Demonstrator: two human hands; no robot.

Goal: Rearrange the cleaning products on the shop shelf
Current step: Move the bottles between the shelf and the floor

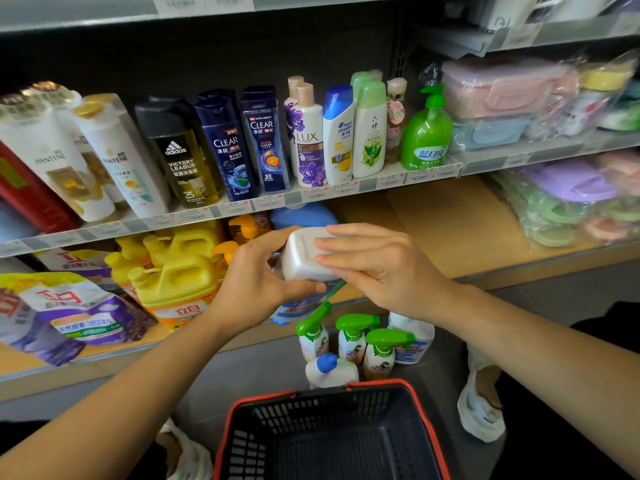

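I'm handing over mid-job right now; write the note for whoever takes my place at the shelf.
Left hand grips the white bottle by its side.
Right hand: fingers flat on its base.
Bottle is in front of the lower shelf, not yet placed.
On the floor: three green spray bottles, a blue-capped bottle, a blue-labelled bottle.
Basket shows nothing inside.
Left: shelve the held bottle, then probably the floor ones; bare shelf lies to the right.

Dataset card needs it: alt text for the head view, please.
Two hands hold a white bottle, base toward the camera, before the lower shelf: the left hand grips its side, the right hand lays fingers across its base. Shampoo bottles line the shelf above; green-trigger spray bottles and a red-rimmed black basket stand on the floor below.
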